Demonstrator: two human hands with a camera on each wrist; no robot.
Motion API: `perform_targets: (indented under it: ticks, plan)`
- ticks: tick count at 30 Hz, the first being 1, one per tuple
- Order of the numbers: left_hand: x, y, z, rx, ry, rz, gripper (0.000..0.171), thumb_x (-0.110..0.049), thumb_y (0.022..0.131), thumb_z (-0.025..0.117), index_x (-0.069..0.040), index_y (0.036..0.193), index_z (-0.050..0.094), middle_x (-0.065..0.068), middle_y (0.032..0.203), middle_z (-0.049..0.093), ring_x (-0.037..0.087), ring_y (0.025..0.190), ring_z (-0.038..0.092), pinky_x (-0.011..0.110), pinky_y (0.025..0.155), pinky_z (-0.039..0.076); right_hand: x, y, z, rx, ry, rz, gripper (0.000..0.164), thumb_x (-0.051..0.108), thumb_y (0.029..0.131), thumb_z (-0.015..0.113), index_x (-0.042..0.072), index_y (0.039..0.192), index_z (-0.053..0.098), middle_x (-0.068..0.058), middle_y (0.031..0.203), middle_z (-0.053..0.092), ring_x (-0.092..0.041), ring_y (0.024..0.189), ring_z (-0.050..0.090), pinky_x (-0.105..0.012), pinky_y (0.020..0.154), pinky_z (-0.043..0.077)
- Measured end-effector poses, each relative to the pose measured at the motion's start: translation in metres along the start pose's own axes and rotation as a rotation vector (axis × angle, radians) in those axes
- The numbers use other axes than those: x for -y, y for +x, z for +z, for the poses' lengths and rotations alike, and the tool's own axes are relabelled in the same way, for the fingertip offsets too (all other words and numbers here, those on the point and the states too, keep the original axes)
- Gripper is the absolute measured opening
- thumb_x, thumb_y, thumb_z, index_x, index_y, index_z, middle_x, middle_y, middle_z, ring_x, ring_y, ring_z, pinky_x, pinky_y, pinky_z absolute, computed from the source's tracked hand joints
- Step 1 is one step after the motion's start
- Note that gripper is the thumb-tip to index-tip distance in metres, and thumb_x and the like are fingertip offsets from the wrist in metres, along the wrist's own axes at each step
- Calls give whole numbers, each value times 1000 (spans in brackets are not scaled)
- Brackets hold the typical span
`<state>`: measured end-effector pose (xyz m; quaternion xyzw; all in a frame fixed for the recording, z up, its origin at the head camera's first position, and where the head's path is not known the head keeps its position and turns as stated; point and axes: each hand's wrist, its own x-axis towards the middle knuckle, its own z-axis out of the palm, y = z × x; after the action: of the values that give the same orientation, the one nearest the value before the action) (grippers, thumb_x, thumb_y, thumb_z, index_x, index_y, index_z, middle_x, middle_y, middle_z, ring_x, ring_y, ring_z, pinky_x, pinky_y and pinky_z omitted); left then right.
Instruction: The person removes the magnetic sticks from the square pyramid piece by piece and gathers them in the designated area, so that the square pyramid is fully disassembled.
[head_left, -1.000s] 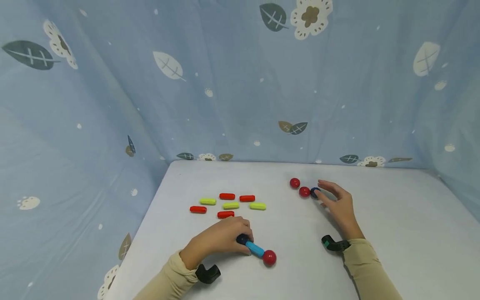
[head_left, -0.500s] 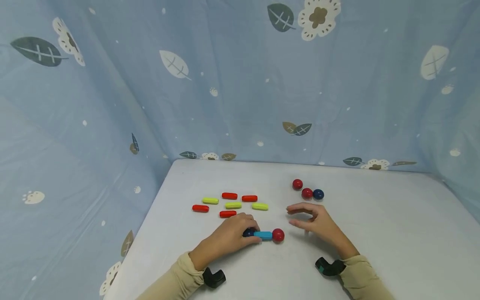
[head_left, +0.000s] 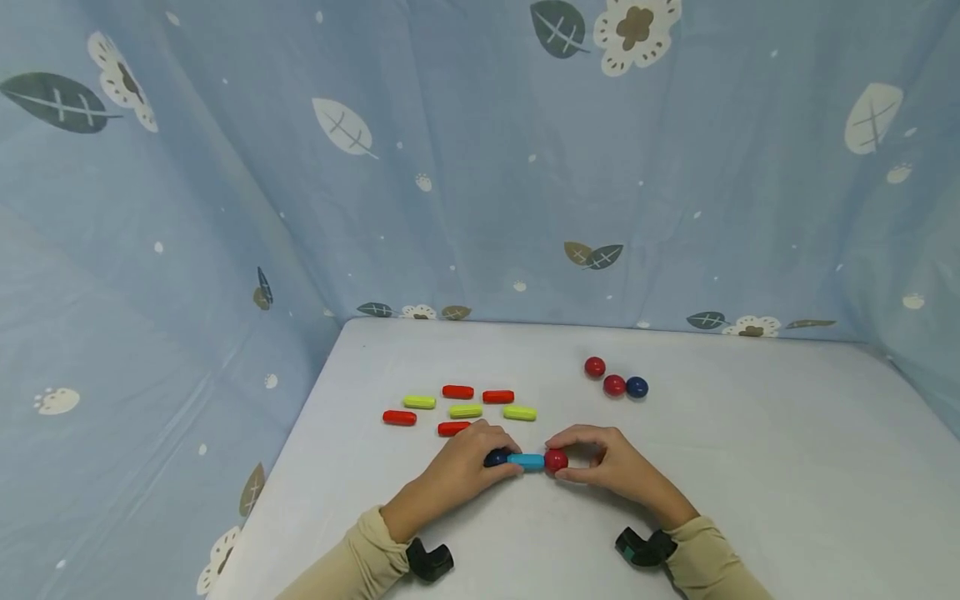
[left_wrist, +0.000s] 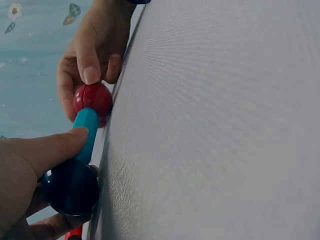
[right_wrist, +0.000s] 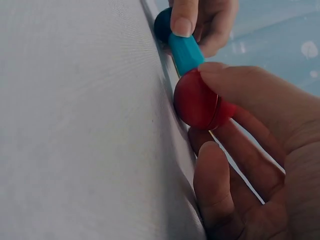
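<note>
A light blue rod (head_left: 527, 462) joins a dark blue ball (left_wrist: 71, 188) at its left end to a red ball (head_left: 556, 461) at its right end. My left hand (head_left: 467, 465) grips the rod near the dark blue ball, its thumb along the rod and its fingers behind. My right hand (head_left: 611, 463) pinches the red ball between thumb and fingers, as the right wrist view shows from close by. The joined piece lies level, low over the white table. Part of the dark blue ball is hidden by my left hand in the head view.
Several red rods (head_left: 498, 397) and yellow rods (head_left: 465, 411) lie beyond my left hand. Two loose red balls (head_left: 614, 385) and a loose dark blue ball (head_left: 637, 387) sit farther back on the white table (head_left: 787, 433). A patterned blue curtain (head_left: 480, 167) stands behind.
My right hand has come from the loose balls to the red ball on the rod and now pinches it. My left hand has turned the joined piece from slanted to straight across.
</note>
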<state>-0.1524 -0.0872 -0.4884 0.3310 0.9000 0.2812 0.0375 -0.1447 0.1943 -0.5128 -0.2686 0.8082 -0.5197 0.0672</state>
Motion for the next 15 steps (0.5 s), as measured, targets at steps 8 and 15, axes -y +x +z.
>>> perform_targets:
  ticks: [8, 15]
  plan:
    - [-2, 0, 1, 4, 27, 5, 18, -38, 95, 75, -24, 104, 76, -13, 98, 73, 2, 88, 52, 18, 78, 47, -1, -1, 1, -20, -27, -5, 34, 21, 85, 86, 17, 117, 76, -1, 114, 77, -13, 87, 63, -21, 53, 48]
    - [-2, 0, 0, 9, 67, 9, 17, -37, 94, 76, -23, 103, 75, -12, 99, 73, 4, 88, 51, 20, 78, 48, -5, -3, -10, -124, -114, 73, 34, 19, 83, 88, 23, 114, 76, 3, 113, 76, -4, 94, 63, -22, 61, 53]
